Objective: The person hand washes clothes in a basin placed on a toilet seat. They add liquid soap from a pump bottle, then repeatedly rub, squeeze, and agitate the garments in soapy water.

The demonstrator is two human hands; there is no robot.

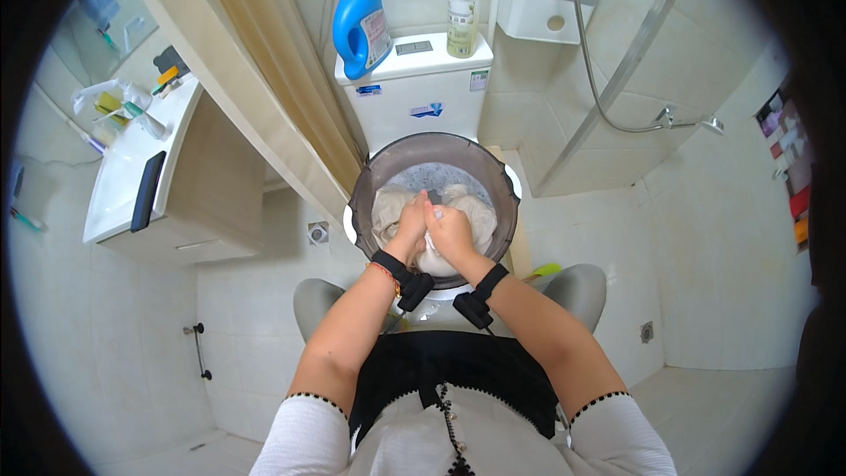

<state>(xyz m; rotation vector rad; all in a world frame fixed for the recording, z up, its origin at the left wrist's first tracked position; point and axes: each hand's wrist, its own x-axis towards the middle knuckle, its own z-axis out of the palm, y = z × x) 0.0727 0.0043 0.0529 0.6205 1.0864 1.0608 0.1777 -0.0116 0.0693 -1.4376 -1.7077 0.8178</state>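
Note:
A dark translucent plastic basin point(365, 175) rests on the toilet, in front of its tank. Sudsy water point(444, 175) and soaked pale cloth point(393, 203) fill much of it. Over the basin my left hand point(413, 221) and my right hand point(451, 231) press together, with white fabric bunched between them. The fingers of my left hand are partly hidden, and some of the fabric hangs below my right hand into the basin. Each wrist wears a black strap with a small box; a red bracelet is on the left one.
On the toilet tank point(420, 89) stand a blue detergent bottle point(360, 26) and a pump bottle point(462, 16). A washbasin cabinet point(218, 192) and beige curtain point(264, 73) are at left. At right are a glass panel edge point(615, 86) and shower hose point(588, 73).

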